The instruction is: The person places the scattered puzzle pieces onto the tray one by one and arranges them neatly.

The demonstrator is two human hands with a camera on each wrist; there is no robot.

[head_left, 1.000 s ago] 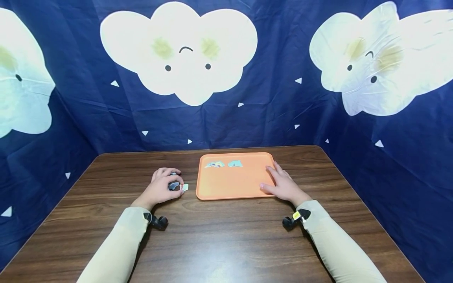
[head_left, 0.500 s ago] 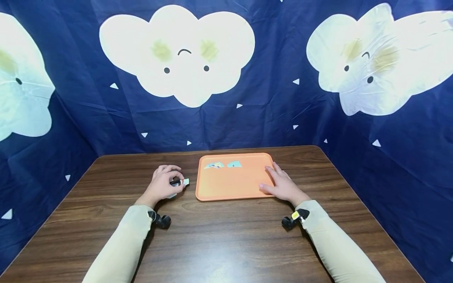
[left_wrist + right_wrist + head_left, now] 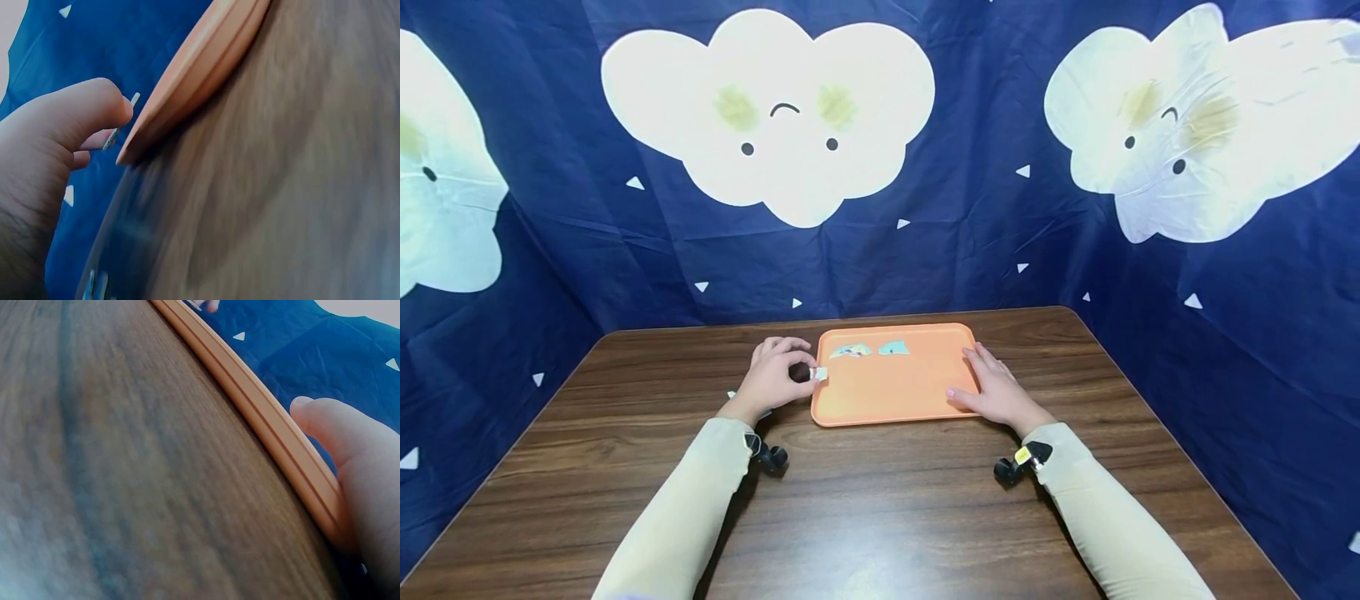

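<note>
Left hand [image 3: 774, 379] pinches a scrap [image 3: 821, 374] by the orange tray [image 3: 895, 393] at 9 o'clock; right hand [image 3: 997, 389] fingers spread wide at 3; other scraps [image 3: 851, 351] [image 3: 893, 348] around 11–12.

Left forearm [image 3: 673, 508] in a pale sleeve reaching forward, left hand [image 3: 772, 379] pinching between thumb and index finger, other fingers bent beyond, right forearm [image 3: 1112, 508] sleeved alike and angled inward, right hand [image 3: 998, 395] back upward, fingers extended, thumb set apart.
</note>
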